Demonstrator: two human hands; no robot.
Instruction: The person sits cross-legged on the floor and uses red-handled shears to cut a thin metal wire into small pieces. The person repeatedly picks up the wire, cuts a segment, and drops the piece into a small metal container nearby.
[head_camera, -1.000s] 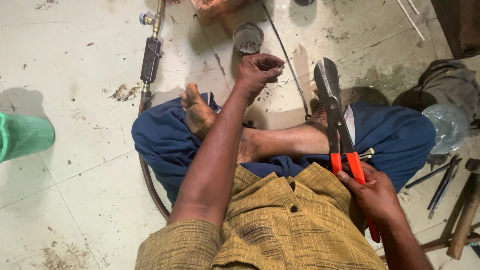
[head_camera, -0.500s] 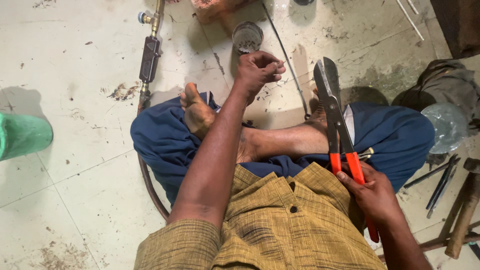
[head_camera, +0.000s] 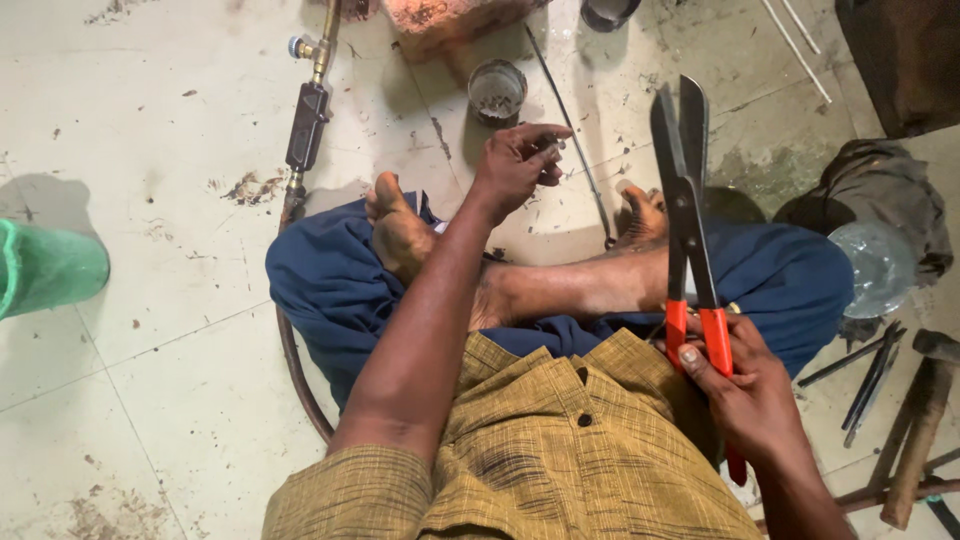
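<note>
My left hand (head_camera: 512, 165) reaches forward over my crossed legs, its fingertips pinched on a small grey piece (head_camera: 556, 148) just above the floor. A small round tin (head_camera: 497, 92) stands a little beyond it. My right hand (head_camera: 745, 395) is close to my lap at the right and grips the red handles of a pair of metal shears (head_camera: 683, 180). The long grey blades point away from me and are slightly apart. My bare feet and blue trousers (head_camera: 330, 290) lie between the two hands.
A brass torch with a dark grip (head_camera: 305, 115) and its hose (head_camera: 300, 370) lie at the left. A brick (head_camera: 450, 20) and a thin rod (head_camera: 575, 150) are ahead. A green container (head_camera: 45, 268) is far left. A clear bowl (head_camera: 880, 265), dark cloth (head_camera: 880, 190), hammer (head_camera: 915, 430) and thin tools (head_camera: 868, 378) crowd the right.
My left hand has loosened from a curled fist to a fingertip pinch and sits slightly nearer to me. The right hand and shears have stayed put.
</note>
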